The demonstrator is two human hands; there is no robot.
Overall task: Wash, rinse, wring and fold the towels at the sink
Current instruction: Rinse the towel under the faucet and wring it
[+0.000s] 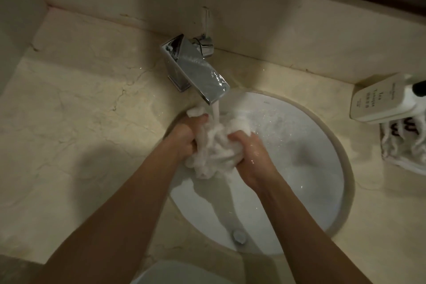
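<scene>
The marble counter [76,108] surrounds a round white basin [299,180], and the chrome faucet [196,71] is running. Under its stream sits a bunched white towel [214,150], held over the basin with the left hand [184,138] and right hand [251,159] both clenched into it. I'd call this washing or rinsing; wringing and folding remain. Another patterned towel [403,145] lies on the counter's right, beside a white bottle [378,101].

Bathroom, likely a hotel's, round white undermount basin [299,168] in beige marble counter [80,122], chrome tap [196,71] running, labelled toiletry bottle [378,99] on folded cloth [403,145]
</scene>
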